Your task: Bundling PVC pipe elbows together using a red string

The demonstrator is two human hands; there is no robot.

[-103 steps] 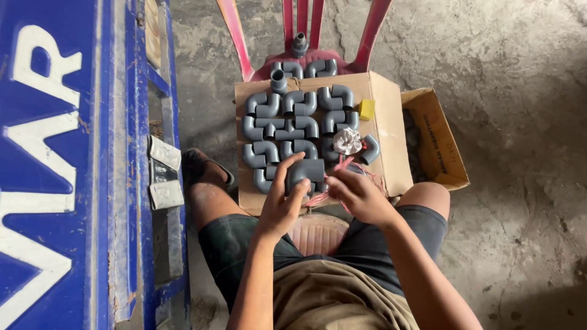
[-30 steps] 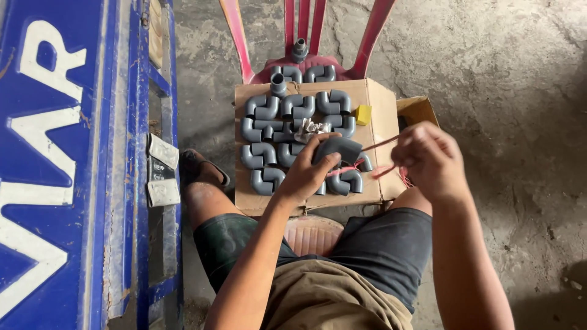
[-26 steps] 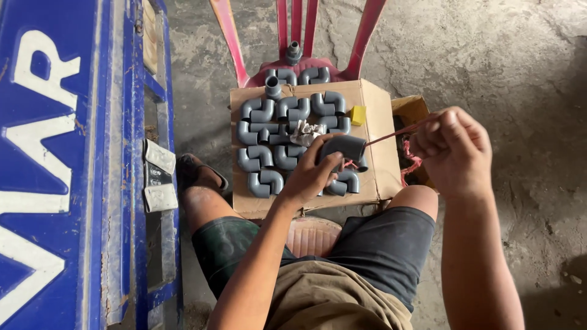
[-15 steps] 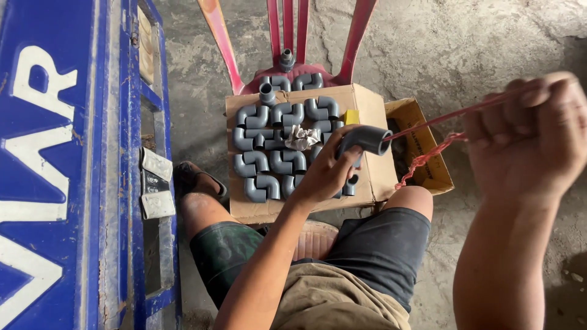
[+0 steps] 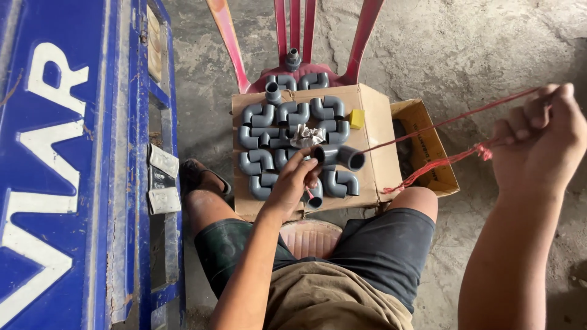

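Left hand (image 5: 292,183) – grip closed on a grey plastic pipe elbow (image 5: 339,155) above the flat cardboard sheet (image 5: 374,131). Right hand (image 5: 538,143) – fist shut on thin red string (image 5: 449,120), taut from the elbow.

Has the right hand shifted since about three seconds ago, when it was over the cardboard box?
Yes. The right hand has swung out to the right, away from the cardboard box, pulling the red string taut beyond the smaller open box.

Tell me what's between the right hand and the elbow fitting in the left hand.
In the head view, red string stretches from the right hand to the elbow in the left hand, crossing the cardboard sheet and the open box.
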